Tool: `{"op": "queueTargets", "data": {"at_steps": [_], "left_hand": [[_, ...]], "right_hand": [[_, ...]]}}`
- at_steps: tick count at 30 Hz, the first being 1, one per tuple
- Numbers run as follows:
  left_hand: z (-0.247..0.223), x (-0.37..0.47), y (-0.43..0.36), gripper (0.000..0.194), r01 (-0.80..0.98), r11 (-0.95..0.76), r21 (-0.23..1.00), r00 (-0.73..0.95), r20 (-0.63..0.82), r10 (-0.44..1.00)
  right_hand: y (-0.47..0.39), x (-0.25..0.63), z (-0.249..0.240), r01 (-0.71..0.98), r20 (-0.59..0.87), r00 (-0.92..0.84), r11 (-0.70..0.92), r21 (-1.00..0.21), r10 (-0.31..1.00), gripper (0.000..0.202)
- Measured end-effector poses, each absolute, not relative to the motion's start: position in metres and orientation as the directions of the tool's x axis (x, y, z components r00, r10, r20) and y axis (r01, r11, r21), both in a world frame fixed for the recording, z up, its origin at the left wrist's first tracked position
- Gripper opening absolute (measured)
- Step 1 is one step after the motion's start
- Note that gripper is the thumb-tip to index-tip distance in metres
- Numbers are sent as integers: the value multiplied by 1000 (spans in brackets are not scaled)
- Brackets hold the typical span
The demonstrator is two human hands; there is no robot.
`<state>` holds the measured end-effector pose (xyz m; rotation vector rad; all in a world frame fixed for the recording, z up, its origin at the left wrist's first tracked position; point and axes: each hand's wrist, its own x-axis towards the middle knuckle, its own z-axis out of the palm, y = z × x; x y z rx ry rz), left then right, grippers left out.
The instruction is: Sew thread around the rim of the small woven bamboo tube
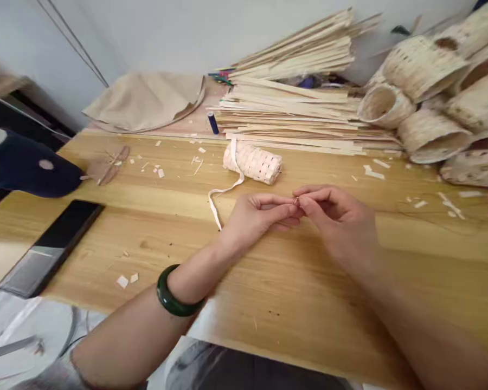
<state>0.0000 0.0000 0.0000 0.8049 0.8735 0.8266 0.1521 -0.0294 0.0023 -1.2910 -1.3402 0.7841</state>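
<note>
My left hand (257, 218), with a dark green bangle (174, 295) on its wrist, meets my right hand (338, 221) above the middle of the table. Thumb and forefinger are pinched together on both hands, and their tips touch. Something tiny and thin sits between them, too small to make out. Just behind my left hand lies a small woven cylinder (257, 163) of pale flat strips, on its side. A white ribbon-like strip (223, 188) trails from it towards my left forearm.
Bundles of pale wood strips (293, 122) lie along the wall. Woven tubes (427, 67) are piled at the back right. A dark blue spool (213, 123), a beige cloth (146, 100), a phone (52, 246) and a navy cap (28, 165) occupy the left side. Small offcuts (122, 281) are scattered about.
</note>
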Motion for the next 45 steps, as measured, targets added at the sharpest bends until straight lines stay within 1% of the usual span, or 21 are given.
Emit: {"op": "queueTargets", "data": {"at_steps": [11, 33, 38, 45], "left_hand": [[0, -1, -1, 19, -258, 422, 869, 392, -305, 868], [3, -1, -1, 12, -251, 425, 870, 398, -308, 864], [3, -1, -1, 14, -244, 429, 870, 395, -315, 863], [0, -2, -1, 20, -244, 414, 877, 394, -300, 869]], "right_hand": [[-28, 152, 2, 237, 234, 186, 188, -953, 954, 11], [-27, 153, 0, 274, 243, 154, 195, -942, 958, 10], [-28, 153, -3, 254, 245, 148, 202, -946, 958, 8], [-28, 152, -2, 236, 238, 186, 191, -953, 953, 7]]}}
